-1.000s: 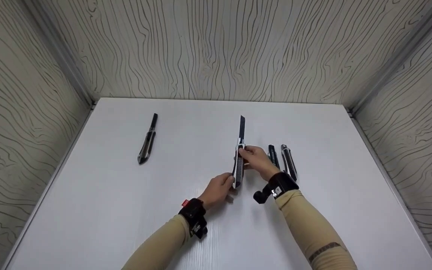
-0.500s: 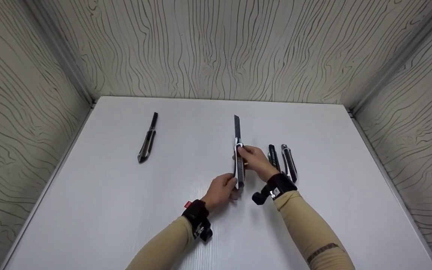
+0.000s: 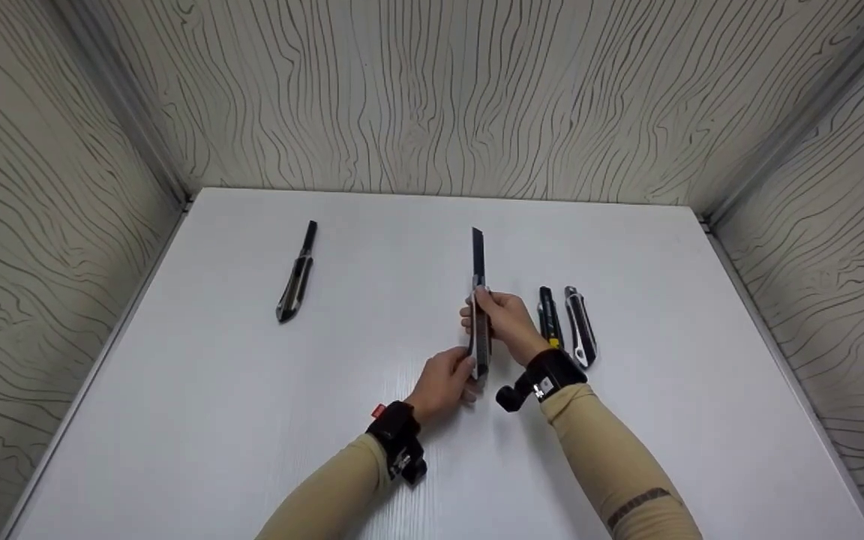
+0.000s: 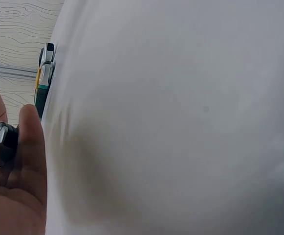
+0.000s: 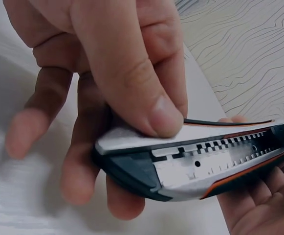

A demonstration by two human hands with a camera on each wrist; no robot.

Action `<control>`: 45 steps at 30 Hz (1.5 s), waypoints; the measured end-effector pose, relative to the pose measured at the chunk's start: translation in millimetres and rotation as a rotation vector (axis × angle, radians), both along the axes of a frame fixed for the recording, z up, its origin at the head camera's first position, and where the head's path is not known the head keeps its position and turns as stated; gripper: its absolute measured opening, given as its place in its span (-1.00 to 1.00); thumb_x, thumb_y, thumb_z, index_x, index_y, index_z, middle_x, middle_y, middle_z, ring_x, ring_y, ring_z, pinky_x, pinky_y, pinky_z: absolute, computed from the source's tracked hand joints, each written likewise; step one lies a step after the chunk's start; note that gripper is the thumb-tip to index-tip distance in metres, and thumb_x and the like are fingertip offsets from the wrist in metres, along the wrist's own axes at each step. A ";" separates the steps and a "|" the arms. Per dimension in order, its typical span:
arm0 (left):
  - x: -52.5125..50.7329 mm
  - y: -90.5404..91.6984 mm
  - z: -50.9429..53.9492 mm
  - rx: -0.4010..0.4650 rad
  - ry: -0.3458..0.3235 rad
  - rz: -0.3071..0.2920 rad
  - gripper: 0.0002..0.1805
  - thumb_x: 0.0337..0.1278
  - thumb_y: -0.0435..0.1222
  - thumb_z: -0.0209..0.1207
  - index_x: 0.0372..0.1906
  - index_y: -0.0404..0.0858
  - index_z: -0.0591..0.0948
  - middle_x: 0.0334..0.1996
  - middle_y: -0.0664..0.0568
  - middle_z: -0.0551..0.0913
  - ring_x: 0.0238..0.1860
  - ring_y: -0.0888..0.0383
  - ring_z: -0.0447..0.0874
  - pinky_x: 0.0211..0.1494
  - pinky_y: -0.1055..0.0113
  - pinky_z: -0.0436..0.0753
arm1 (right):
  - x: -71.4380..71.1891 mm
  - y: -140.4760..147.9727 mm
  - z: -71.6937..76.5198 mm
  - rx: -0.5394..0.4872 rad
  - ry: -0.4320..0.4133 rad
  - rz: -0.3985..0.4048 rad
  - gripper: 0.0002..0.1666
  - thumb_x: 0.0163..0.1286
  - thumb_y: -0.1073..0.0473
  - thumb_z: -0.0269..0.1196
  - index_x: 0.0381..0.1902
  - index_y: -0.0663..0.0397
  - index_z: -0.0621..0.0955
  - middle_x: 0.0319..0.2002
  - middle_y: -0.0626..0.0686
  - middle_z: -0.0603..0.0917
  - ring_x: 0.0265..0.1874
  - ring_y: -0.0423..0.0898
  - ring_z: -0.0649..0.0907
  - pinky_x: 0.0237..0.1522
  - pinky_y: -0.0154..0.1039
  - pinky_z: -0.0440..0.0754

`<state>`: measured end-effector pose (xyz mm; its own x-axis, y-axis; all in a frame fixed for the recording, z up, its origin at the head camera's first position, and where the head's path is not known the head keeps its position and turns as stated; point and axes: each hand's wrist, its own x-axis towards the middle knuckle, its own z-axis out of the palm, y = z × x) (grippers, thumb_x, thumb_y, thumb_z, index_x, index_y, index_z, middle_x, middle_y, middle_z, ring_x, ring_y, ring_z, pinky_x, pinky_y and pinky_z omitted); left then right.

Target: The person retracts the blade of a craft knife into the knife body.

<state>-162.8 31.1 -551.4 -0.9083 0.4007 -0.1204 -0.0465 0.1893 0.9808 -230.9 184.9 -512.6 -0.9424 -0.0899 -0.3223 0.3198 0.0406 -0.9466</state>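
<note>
A utility knife [image 3: 479, 330], its long dark blade out and aimed at the back wall, is held up over the white table. My left hand [image 3: 441, 384] pinches the butt end of its handle between thumb and fingers. Higher up, my right hand [image 3: 508, 322] grips the handle near the blade, thumb on the slider side. Seen from the right wrist, the handle [image 5: 181, 183] shows a toothed metal channel with orange trim; my left thumb presses its pale edge. In the left wrist view, the knife's butt [image 4: 5, 137] sits between my left fingers.
Right of my hands lie a black-and-yellow utility knife [image 3: 549, 315], partly behind my right wrist, and a silver-and-dark one [image 3: 580, 328]. Another utility knife [image 3: 295, 289] with its blade out lies at the left. Wood-patterned walls [image 3: 417, 97] enclose the white table [image 3: 199, 405].
My right hand has wrapped further round the handle, with fingertips now showing on its left side. The blade tip has swung slightly left and back. My left hand keeps its hold, shifting slightly.
</note>
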 end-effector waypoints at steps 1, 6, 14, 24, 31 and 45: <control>-0.3 -0.2 0.0 -0.005 -0.004 0.000 -0.73 0.49 -0.28 -0.07 0.00 -0.34 0.56 -0.35 -0.23 0.70 -0.47 0.03 0.71 -0.37 0.21 0.74 | 0.1 -0.7 -0.1 0.000 -0.001 -0.004 -0.37 0.50 -0.13 0.05 0.09 0.40 0.51 -0.25 0.07 0.75 -0.32 -0.16 0.75 -0.16 -0.28 0.73; 0.1 -1.8 0.7 -0.018 0.008 -0.005 -0.74 0.48 -0.27 -0.06 -0.02 -0.33 0.57 -0.36 -0.24 0.70 -0.47 0.00 0.72 -0.38 0.20 0.74 | -0.7 -4.3 -1.6 -0.006 -0.023 -0.037 -0.42 0.51 -0.10 0.04 0.05 0.37 0.54 -0.30 0.05 0.74 -0.36 -0.17 0.75 -0.18 -0.27 0.74; -0.8 -3.4 -1.9 -0.021 -0.005 -0.002 -0.75 0.48 -0.28 -0.06 -0.02 -0.33 0.56 -0.38 -0.22 0.71 -0.54 0.08 0.67 -0.45 0.32 0.69 | -0.1 -8.3 -1.6 0.018 -0.052 -0.071 -0.47 0.51 -0.12 0.05 0.05 0.27 0.56 -0.19 0.09 0.73 -0.26 -0.15 0.74 -0.09 -0.24 0.73; 2.2 -3.1 -0.1 -0.012 -0.013 -0.002 -0.76 0.49 -0.31 -0.08 -0.07 -0.35 0.56 -0.38 -0.28 0.71 -0.53 -0.06 0.69 -0.40 0.16 0.73 | 1.6 -8.7 -1.9 -0.003 -0.047 -0.066 -0.48 0.53 -0.06 0.04 0.08 0.32 0.53 -0.23 0.07 0.72 -0.30 -0.17 0.73 -0.13 -0.25 0.73; 10.8 -4.1 21.4 0.016 -0.016 -0.004 -0.73 0.48 -0.39 -0.13 -0.06 -0.50 0.53 -0.33 -0.48 0.67 -0.37 -0.43 0.65 -0.28 -0.17 0.69 | 3.2 -9.5 -1.6 -0.027 -0.031 -0.074 -0.51 0.53 -0.01 0.04 0.07 0.36 0.53 -0.27 0.05 0.71 -0.33 -0.18 0.72 -0.16 -0.27 0.74; 14.9 -6.0 32.3 0.041 -0.017 0.017 -0.74 0.46 -0.42 -0.12 -0.08 -0.53 0.52 -0.32 -0.50 0.66 -0.36 -0.43 0.65 -0.28 -0.16 0.69 | 4.4 -10.3 -2.7 -0.067 0.000 -0.034 -0.52 0.54 0.08 0.04 0.14 0.43 0.45 -0.24 0.06 0.67 -0.30 -0.17 0.69 -0.11 -0.27 0.73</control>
<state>-147.9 25.1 -519.1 -0.9127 0.3906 -0.1198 -0.0662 0.1478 0.9868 -226.5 174.6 -515.3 -0.9451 -0.0787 -0.3170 0.3204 -0.0337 -0.9467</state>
